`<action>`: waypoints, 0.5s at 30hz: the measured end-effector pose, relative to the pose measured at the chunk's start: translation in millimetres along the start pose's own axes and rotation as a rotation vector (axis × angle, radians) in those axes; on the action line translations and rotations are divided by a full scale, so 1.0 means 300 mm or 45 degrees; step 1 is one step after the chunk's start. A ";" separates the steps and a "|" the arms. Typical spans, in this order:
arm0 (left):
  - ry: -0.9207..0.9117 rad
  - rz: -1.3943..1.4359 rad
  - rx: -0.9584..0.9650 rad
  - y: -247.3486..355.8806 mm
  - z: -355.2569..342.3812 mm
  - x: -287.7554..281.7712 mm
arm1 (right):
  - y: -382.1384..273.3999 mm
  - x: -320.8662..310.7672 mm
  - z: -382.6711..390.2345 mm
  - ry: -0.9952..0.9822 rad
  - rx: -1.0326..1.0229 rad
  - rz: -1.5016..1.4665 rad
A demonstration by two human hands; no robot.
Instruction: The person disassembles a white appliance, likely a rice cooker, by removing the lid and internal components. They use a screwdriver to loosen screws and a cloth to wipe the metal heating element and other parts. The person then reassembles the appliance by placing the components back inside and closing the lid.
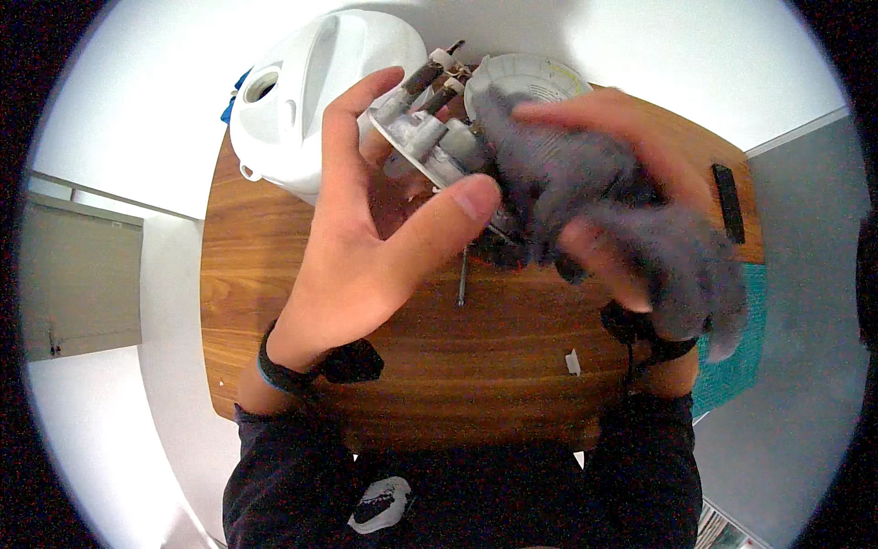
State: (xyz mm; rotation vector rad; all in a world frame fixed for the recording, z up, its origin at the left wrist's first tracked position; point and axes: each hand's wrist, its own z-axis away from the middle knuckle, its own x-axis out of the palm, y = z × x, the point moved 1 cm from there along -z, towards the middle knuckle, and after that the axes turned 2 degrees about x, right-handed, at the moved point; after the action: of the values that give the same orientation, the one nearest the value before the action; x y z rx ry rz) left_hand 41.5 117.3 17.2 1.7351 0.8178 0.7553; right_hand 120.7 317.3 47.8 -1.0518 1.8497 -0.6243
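Observation:
My left hand (352, 256) grips a round metal part (428, 137) by its edge, thumb in front and fingers behind. The part is tilted; grey cast lugs and dark posts with white collars stand up from it, and some wires show at its top. In my right hand (663, 156) is a bunched dark grey cloth (576, 169), pressed against the right side of the metal part. Hand and cloth are blurred by motion, and the cloth hides that side of the part. A thin metal rod (463, 279) lies on the table beneath.
A large white plastic housing (311, 110) with a round hole stands at the back left, something blue behind it. A white ribbed round piece (530, 78) lies behind my hands. On the wooden table (457, 384) are a white scrap (572, 362), a black bar (728, 203) and a teal mat (739, 352).

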 end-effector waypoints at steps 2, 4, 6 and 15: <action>0.019 0.012 -0.021 0.023 0.004 0.002 | 0.009 0.013 0.000 0.239 0.136 -0.136; 0.017 0.072 -0.047 0.030 0.006 0.002 | 0.012 0.024 -0.008 0.284 0.164 -0.240; -0.008 0.118 -0.065 0.014 0.002 0.000 | 0.026 0.010 -0.007 0.149 0.103 -0.237; -0.097 0.105 -0.022 0.029 -0.013 -0.016 | 0.040 -0.024 0.016 -0.181 0.067 -0.272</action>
State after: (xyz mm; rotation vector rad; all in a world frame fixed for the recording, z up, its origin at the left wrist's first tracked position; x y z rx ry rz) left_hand 37.0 113.4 26.2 1.7797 0.6898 0.7446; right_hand 121.9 329.7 39.7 -1.2364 1.6029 -0.6999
